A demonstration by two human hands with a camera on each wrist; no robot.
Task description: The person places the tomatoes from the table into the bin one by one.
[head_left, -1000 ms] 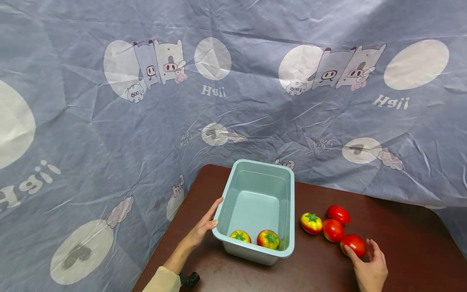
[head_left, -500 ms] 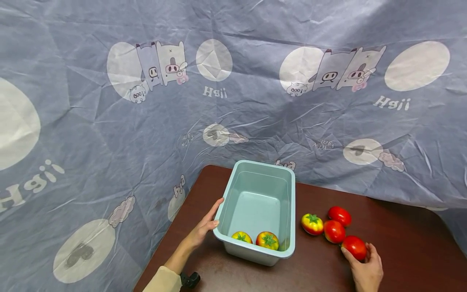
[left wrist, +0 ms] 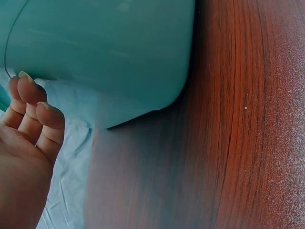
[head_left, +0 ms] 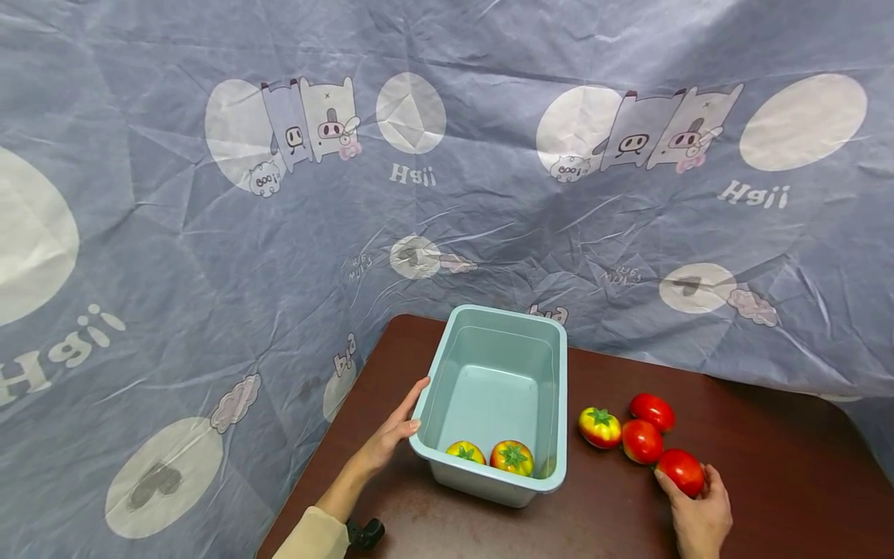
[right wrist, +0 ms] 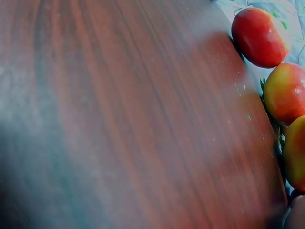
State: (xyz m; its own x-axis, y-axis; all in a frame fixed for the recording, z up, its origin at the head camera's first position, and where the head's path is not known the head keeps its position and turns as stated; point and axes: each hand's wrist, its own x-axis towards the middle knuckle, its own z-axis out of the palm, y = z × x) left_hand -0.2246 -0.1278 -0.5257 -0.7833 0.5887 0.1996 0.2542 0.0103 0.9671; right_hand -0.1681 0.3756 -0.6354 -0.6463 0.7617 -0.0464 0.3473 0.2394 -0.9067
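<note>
In the head view, a pale blue-green plastic tub [head_left: 489,404] stands on the table with two red-and-yellow tomatoes, one [head_left: 512,458] and another [head_left: 466,452], at its near end. My left hand [head_left: 382,449] holds the tub's left rim, thumb on the edge. Its fingertips [left wrist: 50,114] show beside the tub wall [left wrist: 119,57] in the left wrist view. To the right, my right hand [head_left: 701,519] grips the nearest red tomato [head_left: 681,471] between thumb and fingers. That tomato touches or nearly touches the table. Only a sliver of this hand shows in the right wrist view.
Beside the held tomato lie a red tomato [head_left: 642,442], another red tomato [head_left: 653,411] and a yellow-red tomato [head_left: 599,428] with a green top. A grey-blue printed cloth [head_left: 489,217] hangs behind and left of the dark brown table [head_left: 782,458].
My right hand has moved slightly left and closed round the nearest red tomato, which it was loosely around a second ago. The left hand and tub have kept their places.
</note>
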